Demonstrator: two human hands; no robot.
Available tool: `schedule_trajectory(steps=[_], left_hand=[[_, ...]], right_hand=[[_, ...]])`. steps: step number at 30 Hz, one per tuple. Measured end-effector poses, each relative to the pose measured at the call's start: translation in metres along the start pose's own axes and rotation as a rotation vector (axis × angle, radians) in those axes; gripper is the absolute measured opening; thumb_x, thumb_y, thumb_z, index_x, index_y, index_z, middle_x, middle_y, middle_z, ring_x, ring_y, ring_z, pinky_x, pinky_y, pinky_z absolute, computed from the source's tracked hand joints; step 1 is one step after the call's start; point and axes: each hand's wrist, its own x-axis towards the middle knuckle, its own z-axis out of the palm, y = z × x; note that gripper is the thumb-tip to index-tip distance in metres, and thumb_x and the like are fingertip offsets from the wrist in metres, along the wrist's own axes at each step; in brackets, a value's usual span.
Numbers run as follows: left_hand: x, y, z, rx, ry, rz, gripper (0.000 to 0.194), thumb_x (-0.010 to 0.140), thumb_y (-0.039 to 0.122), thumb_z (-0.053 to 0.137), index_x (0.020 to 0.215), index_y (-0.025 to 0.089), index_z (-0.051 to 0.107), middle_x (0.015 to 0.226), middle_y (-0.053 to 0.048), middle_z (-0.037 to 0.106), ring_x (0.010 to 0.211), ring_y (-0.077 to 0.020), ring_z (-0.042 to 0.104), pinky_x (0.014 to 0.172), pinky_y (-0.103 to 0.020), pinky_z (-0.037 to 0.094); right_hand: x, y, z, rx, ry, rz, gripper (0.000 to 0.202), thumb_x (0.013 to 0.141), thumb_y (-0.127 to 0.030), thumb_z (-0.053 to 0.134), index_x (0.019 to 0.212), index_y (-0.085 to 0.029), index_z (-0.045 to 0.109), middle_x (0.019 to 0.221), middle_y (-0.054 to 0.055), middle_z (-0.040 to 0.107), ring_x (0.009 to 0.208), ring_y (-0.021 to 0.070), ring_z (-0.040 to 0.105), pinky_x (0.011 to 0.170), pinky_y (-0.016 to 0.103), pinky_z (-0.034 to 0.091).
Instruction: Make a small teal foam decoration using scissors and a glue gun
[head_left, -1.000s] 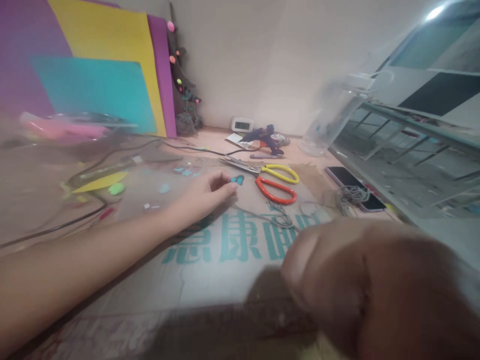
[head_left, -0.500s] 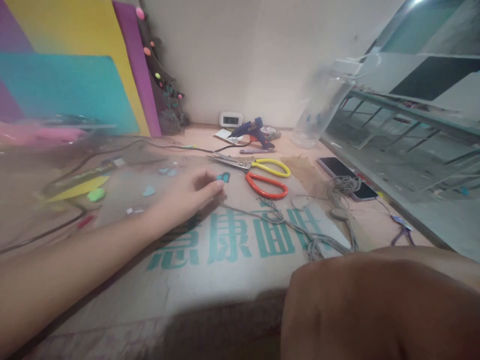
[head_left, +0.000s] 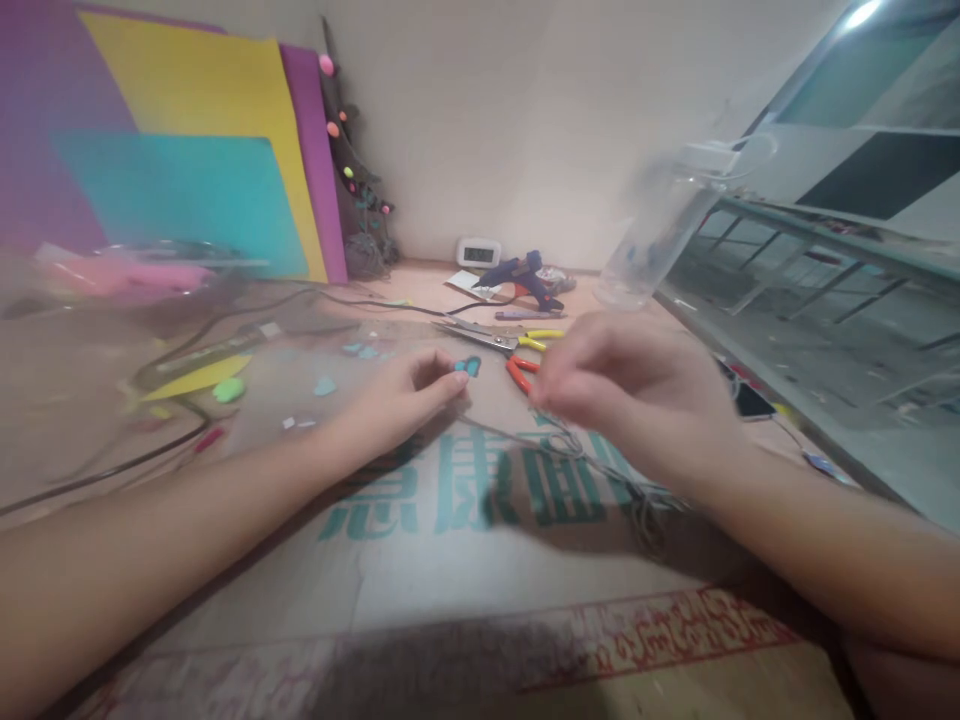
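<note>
My left hand (head_left: 427, 395) pinches a small blue piece with a dark edge (head_left: 468, 367) between thumb and fingertips, just above the printed cardboard sheet (head_left: 420, 590). A thin grey cord (head_left: 510, 436) runs from beneath this hand toward a loose tangle on the right. My right hand (head_left: 637, 390) is raised, its fingers curled together and somewhat blurred; whether anything is in them is hidden. Behind its fingertips lie scissors (head_left: 491, 338) with one yellow and one red handle loop, blades pointing left, the handles partly covered by the hand.
Blue scraps (head_left: 324, 386), a green lump (head_left: 229, 389) and a yellow piece (head_left: 199, 378) lie left. At the back are a glue gun (head_left: 521, 275), a white digital clock (head_left: 478, 252) and a clear plastic jug (head_left: 652, 240). A phone (head_left: 752, 402) shows partly behind my right wrist.
My right hand has come into view from the lower right and now covers part of the scissors' handles. My left hand still holds the blue piece. The whole view has shifted slightly.
</note>
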Motion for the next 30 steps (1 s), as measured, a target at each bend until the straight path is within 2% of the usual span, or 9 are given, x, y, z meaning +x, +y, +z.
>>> schedule_trajectory(steps=[2, 4, 6, 8, 13, 17, 22, 25, 30], left_hand=[[0.0, 0.0, 0.0, 0.016, -0.005, 0.015, 0.023, 0.084, 0.039, 0.061, 0.079, 0.017, 0.055, 0.077, -0.002, 0.066, 0.071, -0.0159, 0.061, 0.065, -0.028, 0.045], [0.001, 0.0, 0.0, 0.043, -0.004, 0.024, 0.023, 0.084, 0.039, 0.059, 0.077, 0.018, 0.055, 0.075, -0.001, 0.064, 0.07, -0.0157, 0.06, 0.064, -0.027, 0.044], [0.001, -0.002, 0.0, 0.089, 0.002, 0.036, 0.022, 0.084, 0.039, 0.059, 0.076, 0.018, 0.055, 0.072, -0.001, 0.062, 0.068, -0.0155, 0.058, 0.063, -0.027, 0.042], [0.0, -0.002, 0.0, 0.141, 0.004, 0.056, 0.021, 0.085, 0.038, 0.058, 0.077, 0.018, 0.057, 0.073, -0.001, 0.061, 0.07, -0.0158, 0.057, 0.064, -0.028, 0.042], [-0.004, 0.001, -0.001, 0.233, -0.015, 0.115, 0.024, 0.088, 0.039, 0.055, 0.08, 0.017, 0.06, 0.077, -0.001, 0.062, 0.072, -0.0154, 0.056, 0.066, -0.027, 0.042], [-0.005, 0.002, -0.002, 0.217, -0.022, 0.124, 0.022, 0.087, 0.039, 0.059, 0.083, 0.017, 0.061, 0.08, -0.001, 0.064, 0.074, -0.0152, 0.058, 0.067, -0.026, 0.043], [-0.004, -0.001, -0.001, 0.167, -0.033, 0.135, 0.021, 0.086, 0.039, 0.062, 0.09, 0.018, 0.063, 0.088, -0.001, 0.068, 0.078, -0.0161, 0.062, 0.071, -0.028, 0.047], [-0.004, 0.0, -0.001, 0.202, 0.004, 0.143, 0.019, 0.088, 0.035, 0.058, 0.088, 0.018, 0.065, 0.086, -0.002, 0.068, 0.08, -0.0167, 0.062, 0.073, -0.028, 0.047], [-0.006, 0.003, -0.002, 0.129, 0.086, 0.17, 0.022, 0.091, 0.033, 0.055, 0.105, 0.018, 0.064, 0.095, -0.004, 0.069, 0.086, -0.0171, 0.063, 0.075, -0.028, 0.048]], right_hand=[[0.013, -0.012, 0.003, -0.102, 0.053, -0.127, 0.033, 0.09, -0.048, 0.06, 0.07, -0.022, 0.064, 0.064, 0.0, 0.052, 0.062, 0.0137, 0.051, 0.055, 0.027, 0.041], [0.023, -0.004, 0.008, -0.12, 0.129, -0.126, 0.031, 0.095, -0.047, 0.052, 0.083, -0.022, 0.066, 0.066, 0.0, 0.053, 0.06, 0.0127, 0.048, 0.054, 0.027, 0.04], [0.028, 0.013, 0.015, -0.097, 0.073, -0.06, 0.026, 0.094, -0.044, 0.054, 0.097, -0.021, 0.066, 0.072, 0.0, 0.056, 0.06, 0.0122, 0.049, 0.054, 0.027, 0.04], [0.028, 0.028, 0.023, -0.054, -0.019, 0.002, 0.022, 0.091, -0.04, 0.058, 0.102, -0.021, 0.064, 0.076, 0.0, 0.06, 0.061, 0.0122, 0.051, 0.054, 0.027, 0.041], [0.025, 0.033, 0.033, 0.056, -0.118, 0.093, 0.015, 0.086, -0.033, 0.063, 0.093, -0.02, 0.062, 0.077, -0.001, 0.064, 0.061, 0.0113, 0.055, 0.056, 0.026, 0.044], [0.026, 0.033, 0.031, 0.069, -0.082, 0.114, 0.019, 0.086, -0.038, 0.063, 0.084, -0.02, 0.057, 0.066, -0.004, 0.056, 0.054, 0.0102, 0.05, 0.049, 0.024, 0.04], [0.026, 0.037, 0.03, 0.03, -0.066, 0.1, 0.023, 0.086, -0.041, 0.063, 0.081, -0.02, 0.055, 0.065, -0.004, 0.053, 0.053, 0.0099, 0.048, 0.048, 0.024, 0.039], [0.027, 0.037, 0.031, 0.052, -0.055, 0.113, 0.026, 0.085, -0.043, 0.063, 0.079, -0.021, 0.052, 0.065, -0.003, 0.055, 0.055, 0.0106, 0.05, 0.05, 0.025, 0.041], [0.027, 0.036, 0.031, 0.029, -0.006, 0.133, 0.026, 0.086, -0.041, 0.062, 0.076, -0.021, 0.049, 0.063, -0.003, 0.055, 0.053, 0.0109, 0.049, 0.048, 0.025, 0.038]])
